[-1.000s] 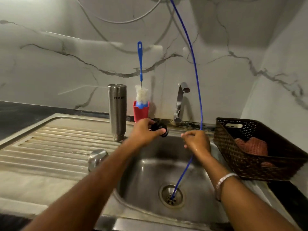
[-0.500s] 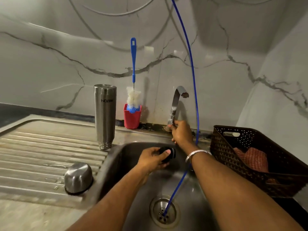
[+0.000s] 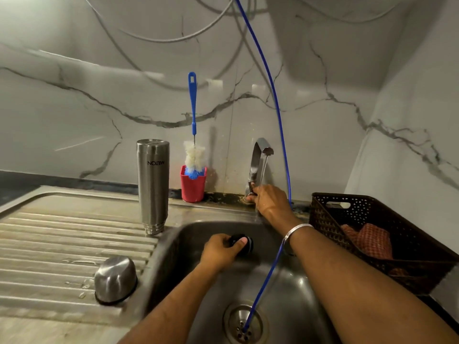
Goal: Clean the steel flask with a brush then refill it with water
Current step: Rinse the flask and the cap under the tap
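Note:
The steel flask (image 3: pixel 152 184) stands upside down on the ribbed drainboard (image 3: pixel 49 242), left of the sink basin (image 3: pixel 285 294). Its steel cup lid (image 3: pixel 115 279) lies mouth down nearer to me. A blue-handled bottle brush (image 3: pixel 193 125) stands in a red holder (image 3: pixel 193 184) against the wall. My left hand (image 3: pixel 221 249) grips the black inner stopper (image 3: pixel 244 244) over the basin. My right hand (image 3: pixel 270 203) grips the lever at the base of the steel tap (image 3: pixel 258 160), from which a thin stream of water falls.
A blue hose (image 3: pixel 278 112) drops from above into the drain (image 3: pixel 244 324), passing my right wrist. At the right stands a dark woven basket (image 3: pixel 372 214) holding a reddish cloth (image 3: pixel 367 239). The marble wall rises close behind the sink.
My left hand lowered the stopper into the basin. My right hand left the blue hose, reached the tap lever, and water now runs. The camera moved closer and downward.

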Motion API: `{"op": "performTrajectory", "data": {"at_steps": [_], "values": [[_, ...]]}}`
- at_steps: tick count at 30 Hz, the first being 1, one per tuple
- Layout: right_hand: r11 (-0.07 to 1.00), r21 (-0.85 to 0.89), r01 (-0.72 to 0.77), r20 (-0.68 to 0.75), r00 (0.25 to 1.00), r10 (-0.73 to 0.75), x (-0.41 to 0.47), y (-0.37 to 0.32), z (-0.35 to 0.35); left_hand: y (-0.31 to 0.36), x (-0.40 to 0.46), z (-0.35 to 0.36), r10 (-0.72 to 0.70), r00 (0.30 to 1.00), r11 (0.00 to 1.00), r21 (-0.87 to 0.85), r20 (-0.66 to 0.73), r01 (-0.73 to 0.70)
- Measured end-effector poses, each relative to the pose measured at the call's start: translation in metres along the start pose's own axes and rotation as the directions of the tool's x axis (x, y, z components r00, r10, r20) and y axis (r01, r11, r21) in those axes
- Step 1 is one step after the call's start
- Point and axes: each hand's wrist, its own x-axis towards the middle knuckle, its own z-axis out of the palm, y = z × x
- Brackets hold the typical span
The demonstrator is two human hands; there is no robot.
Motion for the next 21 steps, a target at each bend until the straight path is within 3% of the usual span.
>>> {"op": "performTrajectory", "data": {"at_steps": [3, 5, 8, 9, 11, 13, 14, 16, 18, 21], "values": [[1.0, 0.008, -0.001, 0.048, 0.999, 0.0, -0.005, 0.01, -0.005, 0.0, 0.001, 0.002, 0.029, 0.998, 0.999, -0.027, 0.05, -0.028], [0.963, 0.242, -0.117, 0.057, 0.993, 0.106, -0.017, 0.018, 0.0, 0.001, 0.001, 0.002, 0.046, 0.996, 0.997, -0.057, 0.073, -0.042], [0.629, 0.668, -0.397, 0.235, 0.915, 0.328, -0.046, 0.017, 0.002, 0.007, -0.003, 0.004, 0.04, 0.991, 0.971, -0.239, 0.131, -0.008], [0.546, 0.698, -0.464, 0.345, 0.885, 0.312, -0.06, 0.011, 0.0, 0.009, -0.006, 0.004, 0.041, 0.991, 0.96, -0.279, 0.131, -0.002], [0.481, 0.724, -0.494, 0.46, 0.866, 0.196, -0.09, 0.0, -0.001, 0.015, -0.012, 0.006, 0.038, 0.993, 0.943, -0.334, 0.108, 0.0], [0.394, 0.821, -0.414, 0.389, 0.91, 0.146, -0.112, -0.008, 0.008, 0.018, -0.018, 0.011, 0.023, 0.998, 0.948, -0.318, 0.053, -0.005], [0.397, 0.855, -0.333, 0.296, 0.943, 0.153, -0.118, -0.009, 0.018, 0.019, -0.02, 0.014, 0.014, 0.999, 0.954, -0.301, 0.044, 0.0], [0.512, 0.832, -0.213, 0.153, 0.976, 0.156, -0.122, -0.01, 0.036, 0.022, -0.022, 0.019, -0.03, 0.997, 0.964, -0.261, 0.072, 0.048], [0.624, 0.763, -0.166, 0.119, 0.986, 0.117, -0.119, -0.007, 0.049, 0.03, -0.023, 0.019, -0.072, 0.99, 0.973, -0.21, 0.118, 0.096], [0.684, 0.714, -0.147, 0.084, 0.989, 0.125, -0.112, -0.001, 0.057, 0.042, -0.014, 0.019, -0.041, 0.995, 0.994, -0.101, 0.086, 0.049]]}}
